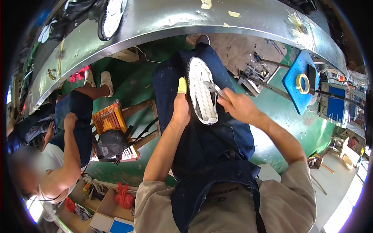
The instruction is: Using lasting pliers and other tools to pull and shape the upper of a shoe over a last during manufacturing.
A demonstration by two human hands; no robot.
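A shoe [196, 90] with a white underside and a dark stitched rim lies bottom up over my apron-covered lap, its long side pointing away from me. My left hand [181, 105] grips its left side, the thumb in a yellow cover along the rim and the other fingers hidden beneath. In my right hand [240, 105] is a metal hand tool [217, 90], its grey head touching the white underside near the middle. The tool's exact kind is partly hidden by my fingers. My dark blue apron [210, 151] spreads under the shoe.
A metal bench [163, 29] curves across the far side, with another white-soled shoe [112, 19] on it. At right stand a blue board [293, 83] with a tape roll [302, 84] and metal tools [258, 72]. At left, a co-worker [64, 159] sits beside a chair with a black bag [112, 145].
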